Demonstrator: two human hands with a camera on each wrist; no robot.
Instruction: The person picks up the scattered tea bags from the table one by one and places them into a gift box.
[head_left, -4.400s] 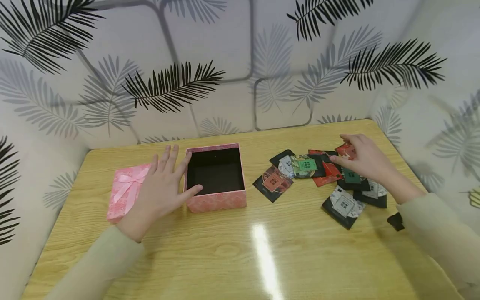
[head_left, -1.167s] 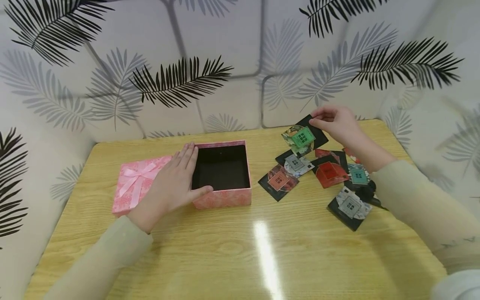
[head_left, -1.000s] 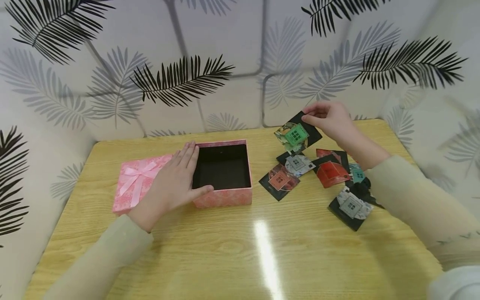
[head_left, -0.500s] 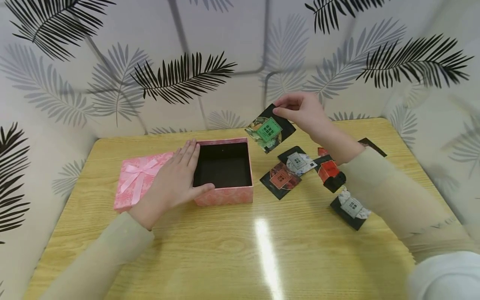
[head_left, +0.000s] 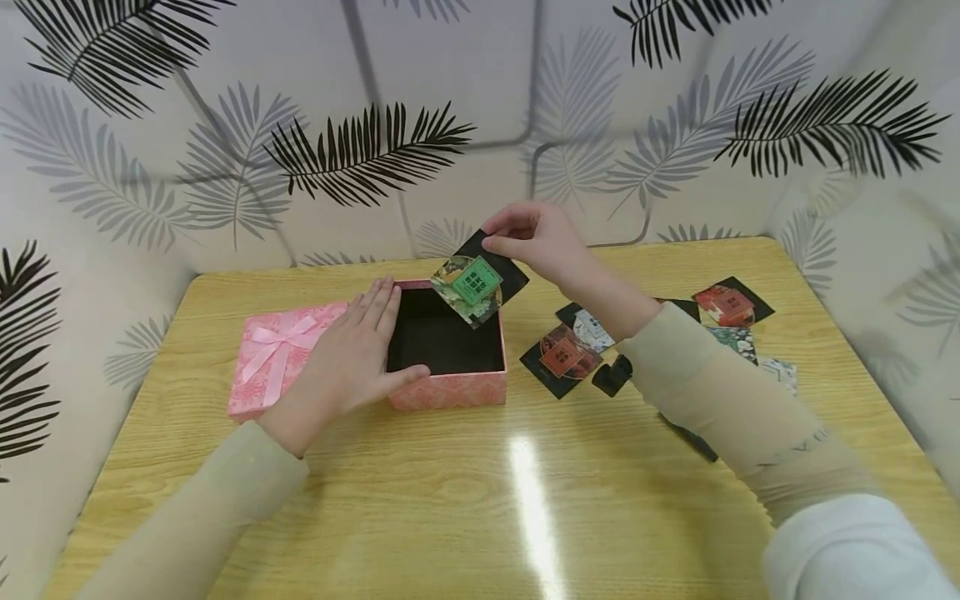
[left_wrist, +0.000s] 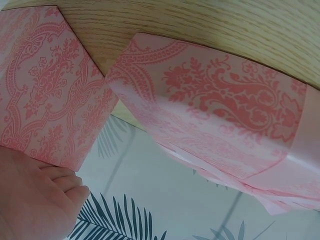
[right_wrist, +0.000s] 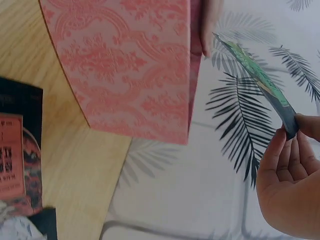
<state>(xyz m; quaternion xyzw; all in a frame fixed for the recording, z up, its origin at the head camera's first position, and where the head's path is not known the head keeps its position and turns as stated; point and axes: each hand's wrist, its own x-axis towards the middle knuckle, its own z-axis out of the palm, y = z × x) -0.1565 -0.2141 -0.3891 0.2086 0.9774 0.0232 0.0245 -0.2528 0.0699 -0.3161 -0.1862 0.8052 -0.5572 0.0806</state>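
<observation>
Green-labelled packet (head_left: pixel 477 280): held aloft, tilted, overlapping the right rim of the pink box (head_left: pixel 450 390) in the head view; the right wrist view shows it apart from the box. Of the hands, the right hand (head_left: pixel 543 242) pinches one end of the packet between thumb and fingertips; the left hand (head_left: pixel 341 367) lies with straight fingers along the box's left rim, gripping nothing.

Risks, as judged. First, a single-end pinch leaves the other end unsupported; the packet could swivel or slip and drop outside, to the right. Second, if lowered at this tilt, a corner could catch the right rim. Third, a snag or uneven push could slide the box, since only the left side is steadied. Fourth, the right sleeve (head_left: pixel 705 387) crosses over loose packets (head_left: pixel 561 358) on the desk (head_left: pixel 420 500); contact cannot be confirmed, but a low sweep could scatter them.
</observation>
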